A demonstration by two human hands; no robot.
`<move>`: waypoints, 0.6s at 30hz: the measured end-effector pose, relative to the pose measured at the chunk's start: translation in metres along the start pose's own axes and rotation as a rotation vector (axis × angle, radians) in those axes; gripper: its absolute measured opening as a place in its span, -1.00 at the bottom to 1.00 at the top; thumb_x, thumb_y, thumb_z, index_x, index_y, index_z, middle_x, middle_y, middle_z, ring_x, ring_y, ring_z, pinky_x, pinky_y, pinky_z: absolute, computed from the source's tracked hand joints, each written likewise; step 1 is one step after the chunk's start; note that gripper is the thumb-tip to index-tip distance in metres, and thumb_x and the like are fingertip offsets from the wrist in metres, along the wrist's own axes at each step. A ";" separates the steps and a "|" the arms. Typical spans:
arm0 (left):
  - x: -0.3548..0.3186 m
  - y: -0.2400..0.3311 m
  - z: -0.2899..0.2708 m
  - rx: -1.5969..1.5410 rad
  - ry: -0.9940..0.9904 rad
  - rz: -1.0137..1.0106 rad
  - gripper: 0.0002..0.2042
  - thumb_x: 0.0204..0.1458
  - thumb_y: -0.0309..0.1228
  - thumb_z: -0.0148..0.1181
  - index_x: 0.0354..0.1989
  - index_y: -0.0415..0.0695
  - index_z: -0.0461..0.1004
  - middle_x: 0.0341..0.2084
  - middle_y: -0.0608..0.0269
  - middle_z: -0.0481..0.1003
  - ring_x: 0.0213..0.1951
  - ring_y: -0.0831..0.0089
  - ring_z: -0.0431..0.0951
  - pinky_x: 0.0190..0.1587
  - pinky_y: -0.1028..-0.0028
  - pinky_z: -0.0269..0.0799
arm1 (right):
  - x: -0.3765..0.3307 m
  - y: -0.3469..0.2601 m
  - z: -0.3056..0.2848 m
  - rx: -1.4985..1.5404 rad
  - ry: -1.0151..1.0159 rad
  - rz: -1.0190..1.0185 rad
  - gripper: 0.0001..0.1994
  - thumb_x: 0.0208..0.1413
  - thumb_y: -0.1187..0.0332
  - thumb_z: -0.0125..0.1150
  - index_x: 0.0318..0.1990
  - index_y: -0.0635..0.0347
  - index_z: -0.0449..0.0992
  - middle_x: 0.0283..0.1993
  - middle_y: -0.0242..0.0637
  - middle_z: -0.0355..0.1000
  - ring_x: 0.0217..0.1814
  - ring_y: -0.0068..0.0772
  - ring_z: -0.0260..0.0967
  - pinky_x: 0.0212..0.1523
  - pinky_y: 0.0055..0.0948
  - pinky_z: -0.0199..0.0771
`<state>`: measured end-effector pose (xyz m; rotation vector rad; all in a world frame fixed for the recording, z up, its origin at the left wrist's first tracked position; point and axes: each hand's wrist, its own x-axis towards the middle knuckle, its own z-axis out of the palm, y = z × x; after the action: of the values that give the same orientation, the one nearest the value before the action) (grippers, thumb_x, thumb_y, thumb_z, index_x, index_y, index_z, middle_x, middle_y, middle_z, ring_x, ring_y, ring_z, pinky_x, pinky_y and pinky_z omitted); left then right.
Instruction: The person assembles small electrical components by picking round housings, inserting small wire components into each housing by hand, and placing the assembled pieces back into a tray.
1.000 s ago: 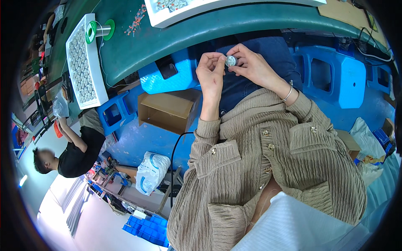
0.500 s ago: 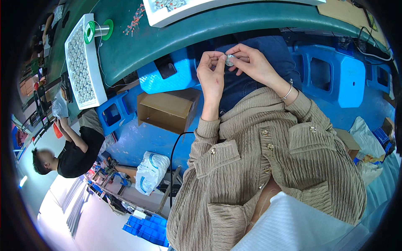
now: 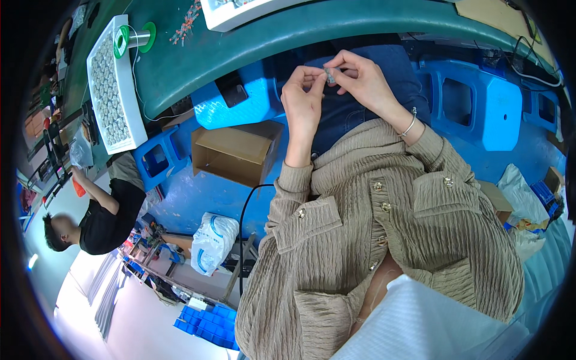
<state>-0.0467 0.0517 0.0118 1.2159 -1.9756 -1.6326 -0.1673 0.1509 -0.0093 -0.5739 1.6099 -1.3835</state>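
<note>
Above my lap, just off the near edge of the green worktable (image 3: 264, 45), a small round silvery-grey part (image 3: 329, 76) is pinched by the fingertips of both hands. My left hand (image 3: 302, 99) grips it from the left between thumb and forefinger. From the right, my right hand (image 3: 365, 84) holds it with thumb and fingers, a bracelet round that wrist. The fingers cover most of the part, so its details cannot be made out.
A white foam tray (image 3: 129, 90) of round parts stands left, beside a solder wire spool (image 3: 141, 39). Red leaded components (image 3: 187, 24) and another foam tray (image 3: 223, 23) lie further back. Blue stools (image 3: 503, 114), a phone (image 3: 233, 92) and a cardboard box (image 3: 237, 159) are below. Another person (image 3: 114, 213) sits left.
The round part has turned and shows less of its flat face. Both hands have risen slightly, and my right fingers have shifted on it. The whole view has moved a little.
</note>
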 end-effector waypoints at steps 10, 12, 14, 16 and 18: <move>0.004 -0.012 0.002 -0.262 -0.020 -0.107 -0.94 0.14 -0.58 0.29 -0.24 -0.27 0.58 -0.42 0.26 0.61 -0.45 0.66 0.45 -0.39 0.69 0.37 | 0.001 0.000 -0.001 -0.083 0.024 -0.013 -0.90 0.26 0.44 0.26 -0.14 0.27 0.55 -0.16 -0.35 0.56 -0.32 -0.64 0.47 -0.32 -0.63 0.56; 0.004 -0.012 0.001 -0.273 -0.011 -0.117 -0.95 0.13 -0.58 0.29 -0.25 -0.26 0.59 -0.43 0.27 0.61 -0.46 0.67 0.44 -0.39 0.69 0.37 | 0.001 0.000 0.000 -0.096 0.023 -0.017 -0.90 0.26 0.44 0.26 -0.15 0.27 0.55 -0.14 -0.34 0.56 -0.32 -0.64 0.48 -0.32 -0.63 0.57; 0.004 -0.011 0.001 -0.235 -0.013 -0.092 -0.95 0.13 -0.59 0.29 -0.26 -0.26 0.60 -0.42 0.28 0.60 -0.45 0.66 0.44 -0.39 0.68 0.37 | 0.002 0.001 -0.001 -0.069 0.022 -0.029 -0.90 0.27 0.44 0.25 -0.14 0.26 0.56 -0.15 -0.33 0.57 -0.31 -0.63 0.49 -0.32 -0.63 0.58; 0.003 -0.011 0.001 -0.158 -0.016 -0.046 -0.95 0.12 -0.60 0.29 -0.27 -0.26 0.61 -0.38 0.28 0.60 -0.44 0.64 0.44 -0.38 0.65 0.37 | 0.003 0.004 -0.002 -0.014 0.018 -0.050 -0.90 0.27 0.44 0.25 -0.13 0.25 0.56 -0.15 -0.32 0.58 -0.30 -0.60 0.52 -0.33 -0.63 0.59; 0.002 -0.011 0.000 -0.119 -0.016 -0.022 -0.95 0.11 -0.60 0.29 -0.27 -0.25 0.61 -0.37 0.29 0.60 -0.43 0.63 0.44 -0.38 0.63 0.38 | 0.004 0.006 -0.003 0.013 0.016 -0.063 -0.90 0.27 0.44 0.25 -0.12 0.25 0.56 -0.16 -0.31 0.59 -0.30 -0.59 0.53 -0.34 -0.63 0.59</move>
<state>-0.0434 0.0505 0.0015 1.1871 -1.8510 -1.7491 -0.1706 0.1505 -0.0165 -0.6117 1.6061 -1.4466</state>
